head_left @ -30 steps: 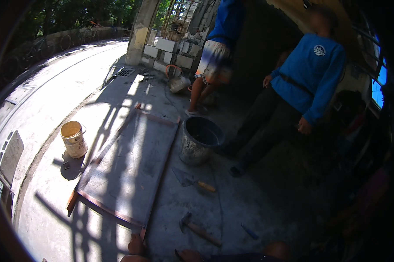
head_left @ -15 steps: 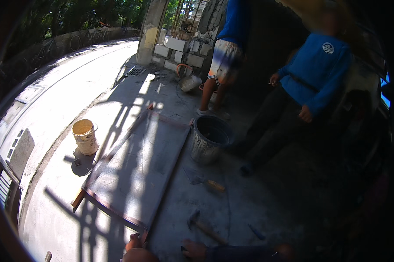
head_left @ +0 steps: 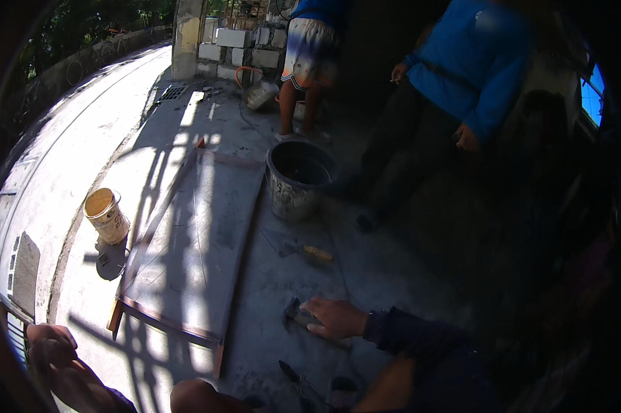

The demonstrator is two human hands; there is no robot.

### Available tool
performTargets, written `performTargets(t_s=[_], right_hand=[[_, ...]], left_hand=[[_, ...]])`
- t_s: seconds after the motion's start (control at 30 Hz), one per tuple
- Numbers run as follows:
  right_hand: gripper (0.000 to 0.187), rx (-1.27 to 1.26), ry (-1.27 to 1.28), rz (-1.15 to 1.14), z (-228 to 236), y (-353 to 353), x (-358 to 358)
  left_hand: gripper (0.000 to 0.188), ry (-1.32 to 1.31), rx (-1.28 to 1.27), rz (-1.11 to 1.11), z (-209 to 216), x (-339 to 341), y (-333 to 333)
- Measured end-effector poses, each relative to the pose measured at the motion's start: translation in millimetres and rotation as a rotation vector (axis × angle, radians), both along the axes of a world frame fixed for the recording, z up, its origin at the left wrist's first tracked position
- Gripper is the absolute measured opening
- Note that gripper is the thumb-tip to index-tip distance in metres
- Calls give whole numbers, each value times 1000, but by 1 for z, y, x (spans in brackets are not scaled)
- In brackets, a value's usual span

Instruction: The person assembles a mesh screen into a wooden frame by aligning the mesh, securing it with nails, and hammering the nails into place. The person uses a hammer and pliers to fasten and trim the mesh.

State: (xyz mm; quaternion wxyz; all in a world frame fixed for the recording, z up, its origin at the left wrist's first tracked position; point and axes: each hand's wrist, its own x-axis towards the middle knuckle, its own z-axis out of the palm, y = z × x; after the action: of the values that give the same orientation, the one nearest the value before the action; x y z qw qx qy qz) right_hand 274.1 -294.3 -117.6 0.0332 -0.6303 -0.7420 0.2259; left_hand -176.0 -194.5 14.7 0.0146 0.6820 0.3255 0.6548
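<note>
A hammer (head_left: 291, 315) lies on the concrete floor in front of me, its head pointing left. My right hand (head_left: 338, 318) is over the hammer's handle, close to the head, with fingers and thumb around it. My left hand (head_left: 51, 339) is out at the lower left, beyond the near corner of a shallow rectangular frame (head_left: 214, 336); shadow and blur hide its fingers. A trowel (head_left: 317, 252) with a yellowish handle lies farther off, past the hammer. Near my feet rests a dark-handled hand tool (head_left: 290, 372) whose kind I cannot make out.
A dark bucket (head_left: 293, 196) stands at the frame's far right corner, a yellowish bucket (head_left: 111, 217) to its left. Two people in blue tops stand beyond: one in shorts (head_left: 310, 51), one in dark trousers (head_left: 393, 124). Concrete blocks (head_left: 233, 38) form a wall behind.
My right hand has reached forward onto the hammer. My left hand has left the frame's near corner and swung out to the left. The view has shifted, so the scene sits higher and further left.
</note>
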Motion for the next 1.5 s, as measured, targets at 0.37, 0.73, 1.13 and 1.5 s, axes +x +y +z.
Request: performTargets(t_s=[0.37, 0.73, 1.13, 1.5], right_hand=[[70, -339, -146, 366, 20, -6, -32], [69, -195, -20, 315, 19, -15, -19], [56, -227, -98, 189, 26, -21, -3], [59, -390, -78, 115, 2, -20, 18]], left_hand=[[33, 531, 483, -825, 50, 199, -20], [30, 486, 558, -916, 44, 186, 13], [66, 1013, -1323, -144, -354, 94, -6], [56, 864, -1490, -122, -427, 57, -111]])
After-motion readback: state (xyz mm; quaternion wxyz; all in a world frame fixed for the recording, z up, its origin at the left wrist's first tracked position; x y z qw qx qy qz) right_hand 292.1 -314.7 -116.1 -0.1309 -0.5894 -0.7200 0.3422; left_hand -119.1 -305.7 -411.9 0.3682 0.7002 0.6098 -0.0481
